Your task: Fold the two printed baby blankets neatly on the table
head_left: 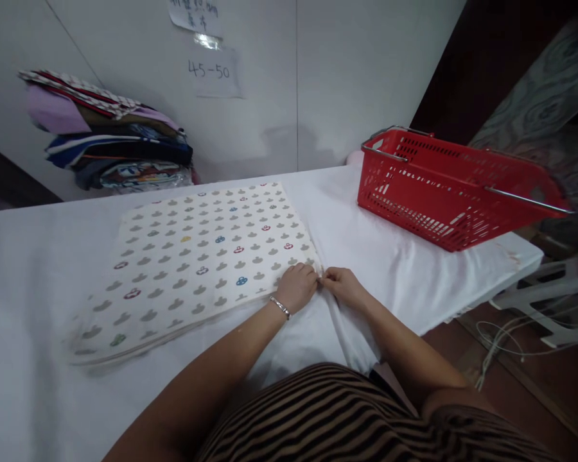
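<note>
A cream cloth [212,253] printed with grey and a few coloured mushroom-like motifs lies folded flat on the white-covered table [327,199]. My left hand [297,287], with a silver bracelet at the wrist, rests on the cloth's near right corner, its fingers curled at the edge. Just right of it, my right hand [341,285] is closed in a pinch at that same corner. The fingertips of both hands nearly meet there. What exactly lies between the right fingers is small and mostly hidden, though it seems to be the cloth's edge.
A red plastic basket [414,192] with metal handles stands at the table's right end. Folded garments [115,138] are stacked at the back left against a pale wall with paper notes [215,72]. A white stool [549,295] and loose cables [494,340] are at the right, below table height.
</note>
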Action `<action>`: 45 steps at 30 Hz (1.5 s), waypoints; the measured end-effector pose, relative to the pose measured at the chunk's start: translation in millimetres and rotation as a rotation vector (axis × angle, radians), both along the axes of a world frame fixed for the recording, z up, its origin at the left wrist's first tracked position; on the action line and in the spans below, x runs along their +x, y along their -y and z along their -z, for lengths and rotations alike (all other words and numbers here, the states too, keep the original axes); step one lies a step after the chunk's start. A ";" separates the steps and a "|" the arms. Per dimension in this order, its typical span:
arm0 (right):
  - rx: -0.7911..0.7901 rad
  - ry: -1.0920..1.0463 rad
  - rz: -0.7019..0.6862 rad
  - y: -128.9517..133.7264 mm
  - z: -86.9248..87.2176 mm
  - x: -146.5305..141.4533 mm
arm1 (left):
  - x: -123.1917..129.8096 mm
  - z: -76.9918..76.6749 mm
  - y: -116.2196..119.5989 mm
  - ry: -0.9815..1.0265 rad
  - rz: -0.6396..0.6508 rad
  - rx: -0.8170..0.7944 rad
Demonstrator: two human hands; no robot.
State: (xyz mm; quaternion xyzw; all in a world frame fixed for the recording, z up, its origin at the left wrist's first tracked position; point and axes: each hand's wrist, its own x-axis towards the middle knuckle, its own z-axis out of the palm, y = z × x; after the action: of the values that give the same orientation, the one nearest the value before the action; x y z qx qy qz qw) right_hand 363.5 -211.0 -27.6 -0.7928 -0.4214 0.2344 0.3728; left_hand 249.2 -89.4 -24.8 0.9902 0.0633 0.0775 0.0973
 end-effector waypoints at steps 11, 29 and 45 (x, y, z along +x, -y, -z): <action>-0.185 0.314 -0.047 20.6 -7.1 -14.2 | 1.8 0.6 2.2 0.102 -0.167 -0.208; -0.438 0.755 0.314 139.1 34.9 62.5 | -4.0 13.2 2.4 0.158 -0.118 -0.138; -0.039 0.588 0.079 82.6 23.6 41.9 | -6.1 9.8 9.3 0.076 -0.104 -0.045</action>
State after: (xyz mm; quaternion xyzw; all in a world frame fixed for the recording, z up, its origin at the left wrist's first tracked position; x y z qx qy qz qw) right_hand 405.4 -293.6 -51.2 -0.8495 -0.4755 -0.0119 0.2283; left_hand 243.1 -98.7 -34.6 0.9794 0.1128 0.1188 0.1177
